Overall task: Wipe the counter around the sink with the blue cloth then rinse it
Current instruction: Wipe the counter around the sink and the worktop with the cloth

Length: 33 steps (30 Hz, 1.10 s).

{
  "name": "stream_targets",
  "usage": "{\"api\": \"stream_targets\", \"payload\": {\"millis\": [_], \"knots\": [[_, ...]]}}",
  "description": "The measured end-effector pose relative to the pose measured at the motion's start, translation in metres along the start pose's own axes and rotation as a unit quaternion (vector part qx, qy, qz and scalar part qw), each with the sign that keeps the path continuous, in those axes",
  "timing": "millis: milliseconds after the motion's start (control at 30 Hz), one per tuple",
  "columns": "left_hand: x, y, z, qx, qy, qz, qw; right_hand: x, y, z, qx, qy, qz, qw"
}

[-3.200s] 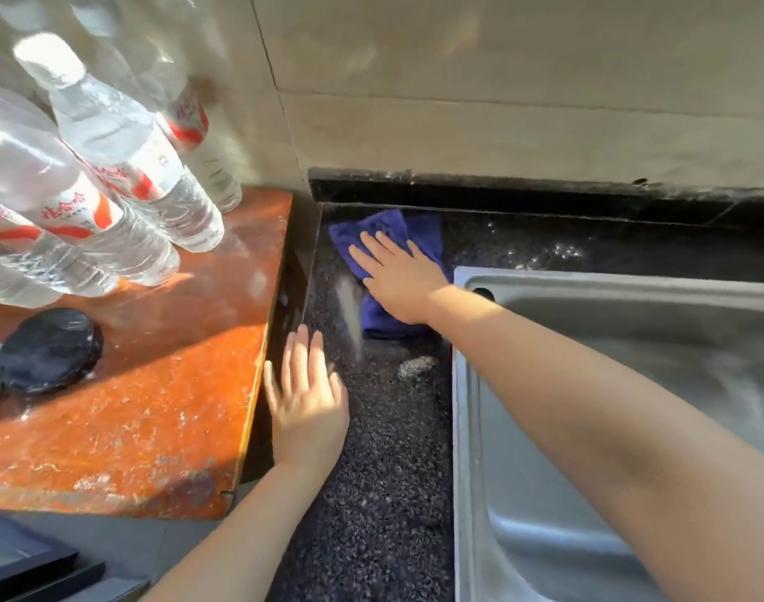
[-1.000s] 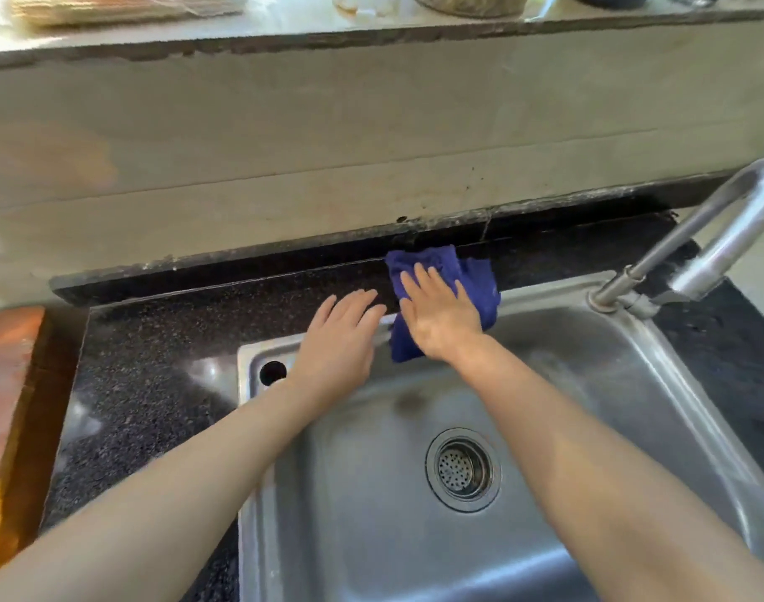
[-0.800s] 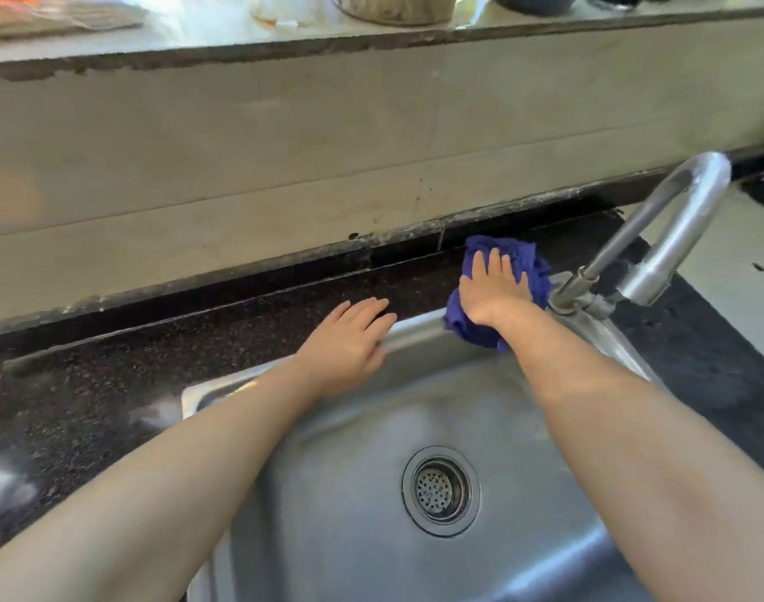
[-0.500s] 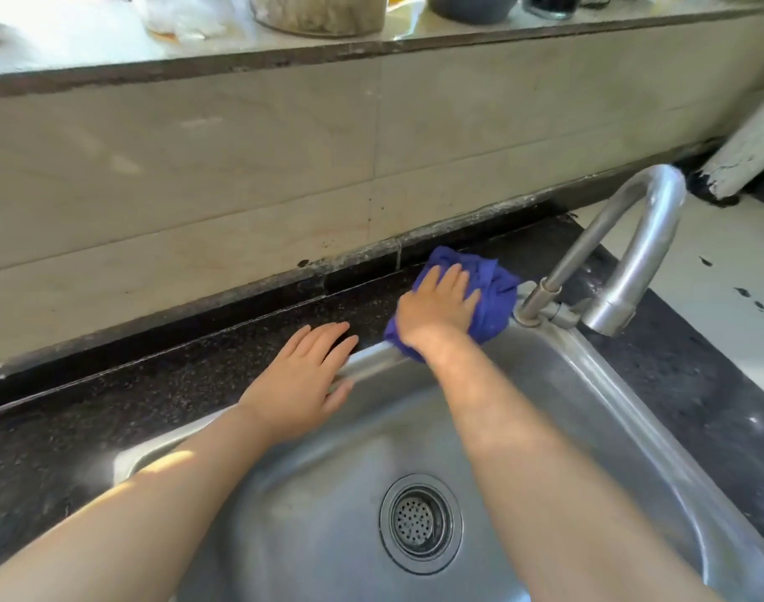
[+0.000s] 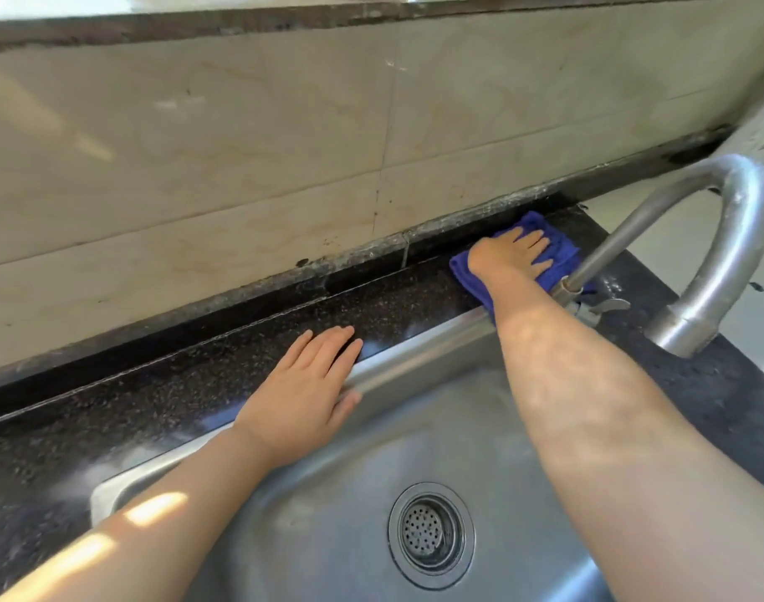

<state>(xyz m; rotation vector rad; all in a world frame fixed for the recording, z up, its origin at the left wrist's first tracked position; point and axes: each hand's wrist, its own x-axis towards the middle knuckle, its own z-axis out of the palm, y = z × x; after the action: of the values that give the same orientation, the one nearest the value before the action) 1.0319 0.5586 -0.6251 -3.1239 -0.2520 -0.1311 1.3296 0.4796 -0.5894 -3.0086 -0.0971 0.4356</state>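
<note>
The blue cloth lies flat on the dark speckled counter behind the steel sink, close to the wall and just left of the tap's base. My right hand presses down on the cloth with straight fingers spread over it. My left hand rests flat on the sink's back rim and the counter strip, fingers straight, holding nothing. Part of the cloth is hidden under my right hand and wrist.
A curved steel tap arches over the sink's right side, its base beside the cloth. The drain strainer sits in the basin's middle. A tiled wall rises right behind the narrow counter strip, with a ledge above.
My right hand has slid the cloth rightwards along the back counter strip, from the left side of the sink to behind the tap. My left hand followed along the sink's rim.
</note>
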Motion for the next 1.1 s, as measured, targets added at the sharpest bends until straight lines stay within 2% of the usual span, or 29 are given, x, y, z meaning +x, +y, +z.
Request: {"api": "stream_targets", "payload": {"millis": [67, 167, 267, 367, 433, 500, 567, 700, 800, 900, 1033, 1100], "knots": [[0.000, 0.000, -0.001, 0.004, -0.006, -0.003, 1.000, -0.011, 0.003, 0.005, -0.019, 0.011, -0.027, 0.999], [0.000, 0.001, -0.003, 0.002, -0.021, -0.006, 1.000, -0.057, 0.004, 0.022, -0.051, 0.037, -0.113, 0.992], [-0.001, 0.002, -0.007, -0.021, -0.027, -0.019, 0.999, -0.114, -0.015, 0.042, -0.082, -0.028, -0.227, 0.970], [-0.002, 0.002, -0.011, -0.060, -0.026, -0.023, 0.998, -0.113, -0.009, 0.042, -0.113, -0.051, -0.299, 0.946], [-0.004, 0.001, -0.014, -0.068, -0.016, -0.017, 0.997, -0.088, 0.007, 0.034, -0.099, -0.022, -0.273, 0.957], [-0.004, 0.000, -0.014, -0.071, -0.002, -0.012, 0.997, -0.067, 0.019, 0.027, -0.065, 0.006, -0.193, 0.979], [-0.004, 0.000, -0.014, -0.086, -0.004, -0.021, 0.996, -0.063, 0.017, 0.025, -0.056, -0.003, -0.153, 0.987], [-0.012, 0.005, -0.026, -0.029, -0.052, -0.050, 0.997, -0.096, 0.006, 0.033, -0.083, -0.002, -0.182, 0.980], [-0.062, -0.004, -0.040, -0.069, -0.015, -0.167, 0.983, -0.151, -0.011, 0.052, -0.103, 0.001, -0.253, 0.962], [-0.146, -0.014, -0.052, -0.126, 0.054, -0.312, 0.940, -0.219, -0.035, 0.080, -0.120, 0.018, -0.354, 0.927], [-0.261, 0.005, -0.058, -0.176, 0.094, -0.493, 0.847, -0.323, -0.071, 0.117, -0.101, 0.029, -0.517, 0.849], [-0.304, 0.027, -0.052, -0.161, 0.085, -0.518, 0.835, -0.369, -0.084, 0.132, -0.115, -0.014, -0.609, 0.784]]}}
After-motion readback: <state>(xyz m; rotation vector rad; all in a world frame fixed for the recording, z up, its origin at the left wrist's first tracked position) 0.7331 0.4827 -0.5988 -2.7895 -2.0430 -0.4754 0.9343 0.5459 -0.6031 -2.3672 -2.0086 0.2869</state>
